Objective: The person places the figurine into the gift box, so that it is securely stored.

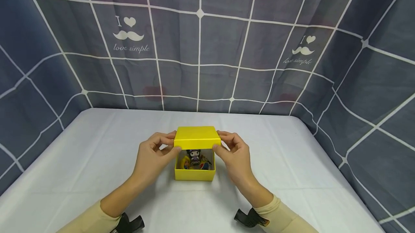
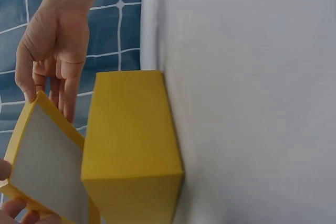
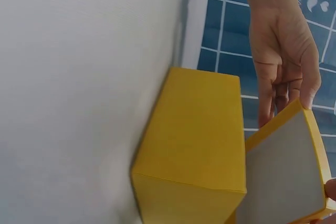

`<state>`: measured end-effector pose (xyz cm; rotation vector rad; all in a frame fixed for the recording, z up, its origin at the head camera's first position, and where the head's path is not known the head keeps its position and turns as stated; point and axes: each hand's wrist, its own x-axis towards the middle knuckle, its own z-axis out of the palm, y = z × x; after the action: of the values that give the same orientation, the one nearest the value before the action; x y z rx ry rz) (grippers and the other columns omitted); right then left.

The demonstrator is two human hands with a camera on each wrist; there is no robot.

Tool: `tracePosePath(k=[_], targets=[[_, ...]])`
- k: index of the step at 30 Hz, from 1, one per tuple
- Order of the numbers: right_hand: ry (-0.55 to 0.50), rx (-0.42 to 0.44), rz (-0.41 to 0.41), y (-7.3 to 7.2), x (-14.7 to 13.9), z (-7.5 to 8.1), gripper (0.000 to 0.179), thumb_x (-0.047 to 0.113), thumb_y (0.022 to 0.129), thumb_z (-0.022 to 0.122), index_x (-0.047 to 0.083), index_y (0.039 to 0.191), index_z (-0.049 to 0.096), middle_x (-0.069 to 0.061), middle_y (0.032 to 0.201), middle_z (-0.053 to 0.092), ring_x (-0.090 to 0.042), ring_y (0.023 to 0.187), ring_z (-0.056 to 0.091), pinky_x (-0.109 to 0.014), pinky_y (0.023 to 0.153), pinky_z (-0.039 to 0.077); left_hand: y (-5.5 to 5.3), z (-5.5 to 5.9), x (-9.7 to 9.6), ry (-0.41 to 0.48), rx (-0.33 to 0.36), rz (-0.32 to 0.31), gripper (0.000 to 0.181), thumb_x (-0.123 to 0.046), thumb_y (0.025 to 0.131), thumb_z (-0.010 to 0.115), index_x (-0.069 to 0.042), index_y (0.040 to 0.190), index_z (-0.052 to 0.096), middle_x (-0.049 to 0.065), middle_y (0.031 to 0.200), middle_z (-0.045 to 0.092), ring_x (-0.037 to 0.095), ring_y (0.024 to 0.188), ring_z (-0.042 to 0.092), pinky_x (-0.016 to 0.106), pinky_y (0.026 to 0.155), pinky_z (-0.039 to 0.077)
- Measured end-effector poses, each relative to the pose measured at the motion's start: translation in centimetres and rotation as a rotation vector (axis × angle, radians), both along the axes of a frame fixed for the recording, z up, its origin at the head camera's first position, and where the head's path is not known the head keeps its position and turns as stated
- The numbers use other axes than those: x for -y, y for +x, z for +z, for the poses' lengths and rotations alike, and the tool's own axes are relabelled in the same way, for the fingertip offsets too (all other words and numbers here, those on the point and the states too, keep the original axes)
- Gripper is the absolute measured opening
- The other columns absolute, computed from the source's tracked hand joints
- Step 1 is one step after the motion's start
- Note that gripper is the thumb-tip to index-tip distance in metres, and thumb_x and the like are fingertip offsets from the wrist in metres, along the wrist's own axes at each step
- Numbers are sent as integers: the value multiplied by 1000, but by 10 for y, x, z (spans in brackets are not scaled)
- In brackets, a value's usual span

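A yellow box lid (image 1: 196, 137) is held between my two hands, tilted above a yellow box (image 1: 194, 175). My left hand (image 1: 152, 157) pinches the lid's left side, thumb at the front corner. On the opposite side my right hand (image 1: 236, 155) grips it the same way. Its pale inside (image 2: 48, 169) shows in the left wrist view. The box stands on the table, its front part uncovered. Inside are small figures: a dark-and-white one (image 1: 194, 156) at the back, a yellow one (image 1: 185, 162) on the left and a multicoloured one (image 1: 205, 163) on the right.
A white cloth (image 1: 97, 153) covers the table under the box. Behind and at the sides hangs a grey-blue checked curtain (image 1: 175, 38) with white lines. Black wrist cameras (image 1: 249, 218) are strapped over the beige sleeves.
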<state>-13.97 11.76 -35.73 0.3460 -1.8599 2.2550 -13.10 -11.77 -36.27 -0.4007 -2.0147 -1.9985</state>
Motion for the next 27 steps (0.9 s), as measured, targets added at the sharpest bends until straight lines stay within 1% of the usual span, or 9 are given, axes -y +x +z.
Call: tracePosePath(k=[2,4,7,11,13,17,22,27], targets=[[3,-2,17,3,-1,-3,25,-14,79,68,-10,102,59,-18,126,56,-29,119,56,-33,98,46,2,-3,2,-2,-3,-15,21,8,76,79,7,88,62,15,119,59,27,119,57,29,91,49],[19,4,26,6,-2,-6,26,-15,77,70,-10,101,60,-18,126,56,-30,118,57,-34,98,46,5,-6,5,-23,-2,-21,21,9,75,79,6,87,62,14,119,59,26,119,57,29,92,49],[56,23,22,10,-3,-11,28,-15,74,73,-8,99,63,-15,125,58,-28,117,58,-33,97,46,8,-10,8,-82,3,-12,19,7,75,79,3,86,64,11,118,60,22,118,58,28,91,49],[107,53,16,16,-3,-16,27,-14,73,74,-5,96,65,-12,124,60,-26,116,59,-32,95,47,12,-14,11,-152,37,4,17,4,75,81,-2,83,67,6,118,61,19,116,59,26,91,49],[125,63,17,17,-3,-18,26,-14,73,75,-5,95,65,-12,124,60,-26,115,59,-32,95,47,14,-16,12,-170,63,5,17,4,75,81,-4,82,67,4,118,61,17,115,59,25,91,49],[162,80,11,20,-4,-21,25,-16,71,74,-5,92,65,-11,124,60,-26,115,59,-31,94,48,17,-20,13,-214,87,0,17,2,74,82,-5,83,69,2,117,61,14,113,60,25,90,49],[202,101,-1,22,-6,-24,23,-16,71,73,-5,89,65,-11,124,60,-25,116,59,-29,92,48,20,-21,11,-247,101,0,18,2,72,84,-7,81,72,0,116,60,15,113,59,25,89,50],[235,135,2,24,-7,-26,23,-18,70,70,-5,88,63,-12,124,58,-25,117,57,-29,91,49,21,-23,9,-263,135,-2,19,5,69,85,-6,78,72,0,115,61,17,112,59,25,88,50]])
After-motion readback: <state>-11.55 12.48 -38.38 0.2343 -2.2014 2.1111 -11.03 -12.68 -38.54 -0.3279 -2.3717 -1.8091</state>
